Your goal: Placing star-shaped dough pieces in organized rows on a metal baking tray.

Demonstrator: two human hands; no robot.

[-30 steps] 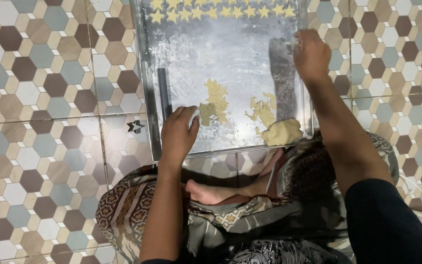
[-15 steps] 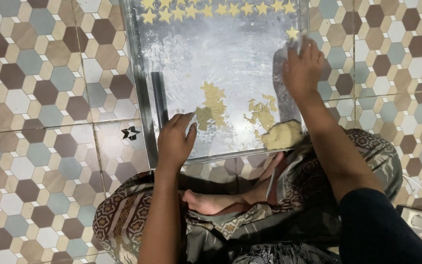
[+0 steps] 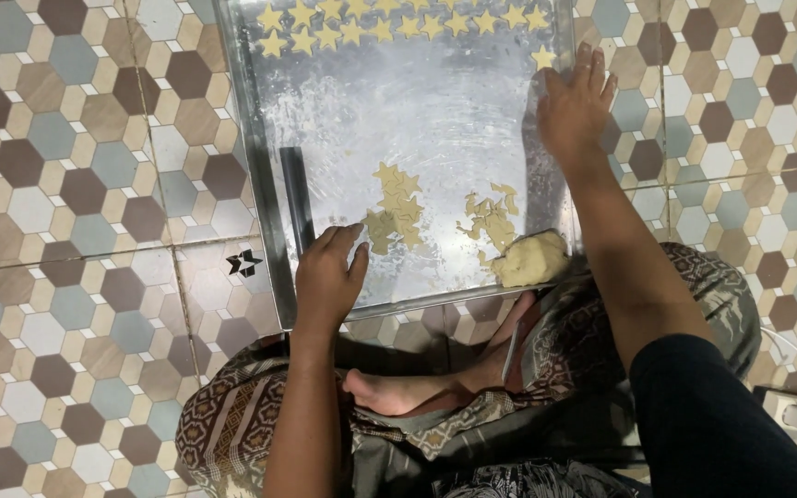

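Both hands (image 3: 329, 277) (image 3: 576, 101) rest inside tray (image 3: 265, 198) edges.

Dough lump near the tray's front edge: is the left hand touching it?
Apart. The head view shows the left hand at the pile of cut stars, with bare tray between it and the dough lump.

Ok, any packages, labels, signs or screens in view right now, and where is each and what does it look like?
No packages, signs or screens in view.
Only printed thing: a small black star-like mark on a floor tile, just left of the metal tray, beside the left hand.
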